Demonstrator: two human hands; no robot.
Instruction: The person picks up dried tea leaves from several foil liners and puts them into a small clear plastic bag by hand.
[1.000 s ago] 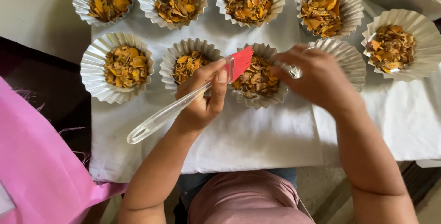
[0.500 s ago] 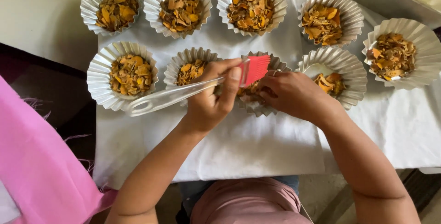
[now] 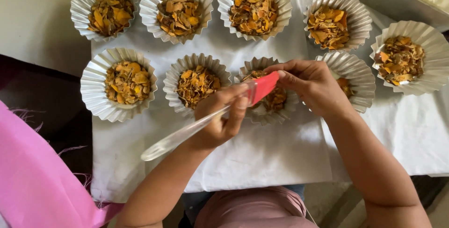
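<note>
My right hand (image 3: 314, 87) covers most of the cup (image 3: 351, 76) behind it, so only a sliver of its filling shows, and the cup (image 3: 266, 113) under the spatula's red head is half hidden too. I cannot make out what my right fingertips (image 3: 283, 75) grip, only that they pinch together at the tip of the red head. My left hand (image 3: 223, 120) is closed around the spatula (image 3: 206, 121), whose clear handle slants down toward my lap.

I count nine fluted silvery cups: four in the far row, five in the near one, all holding dried orange and brown flakes.

They stand on a white cloth (image 3: 262, 158) spread over the surface (image 3: 32, 22). A grey metal tray edge (image 3: 397, 1) is cut off at the top right, and pink fabric (image 3: 32, 181) fills the lower left.
</note>
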